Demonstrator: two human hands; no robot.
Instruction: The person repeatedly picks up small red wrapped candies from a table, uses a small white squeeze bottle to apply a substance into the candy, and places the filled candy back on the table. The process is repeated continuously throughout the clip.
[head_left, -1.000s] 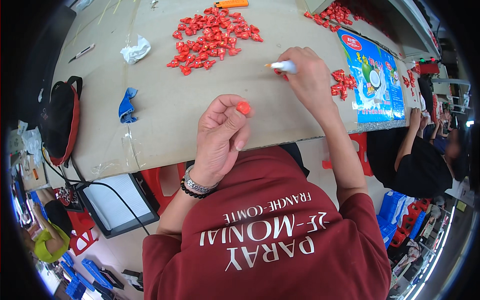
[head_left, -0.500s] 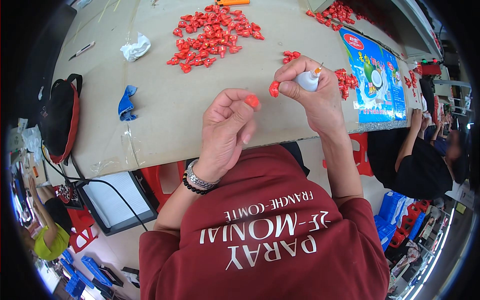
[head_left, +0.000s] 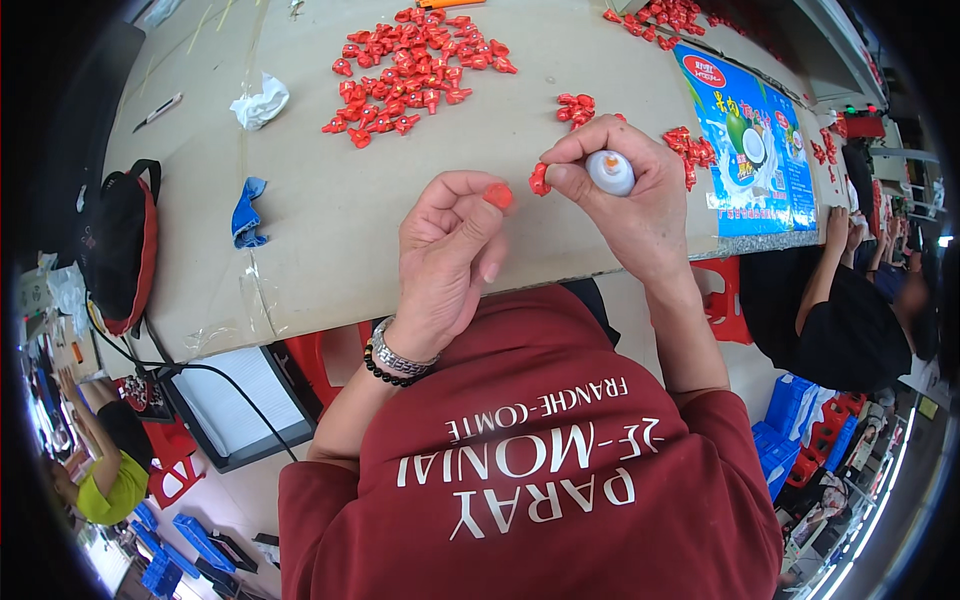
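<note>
Over the near part of the table, my left hand [head_left: 440, 255] pinches a small round red plastic piece [head_left: 497, 195] between thumb and fingertip. My right hand [head_left: 645, 215] grips another small red piece [head_left: 540, 180] at its thumb and forefinger. That same hand also keeps a white squeeze bottle [head_left: 612, 176] with an orange-tipped neck against its fingers, its top toward the camera. The two red pieces are close together but apart. Beyond my hands lies a loose pile of small red plastic parts [head_left: 410, 80], with a smaller group [head_left: 575, 110] just past my right hand.
More red parts [head_left: 688, 152] lie beside a blue printed sheet [head_left: 750, 150] on the right. Left on the table are a crumpled tissue [head_left: 262, 101], a blue scrap [head_left: 249, 213], a pen [head_left: 158, 113] and a black-red bag [head_left: 120, 245]. Co-workers sit on both sides.
The bottle in my right hand has tipped so its nozzle, earlier pointing up and right, now faces the camera. Both hands have shifted slightly left in view, still holding their red pieces.
</note>
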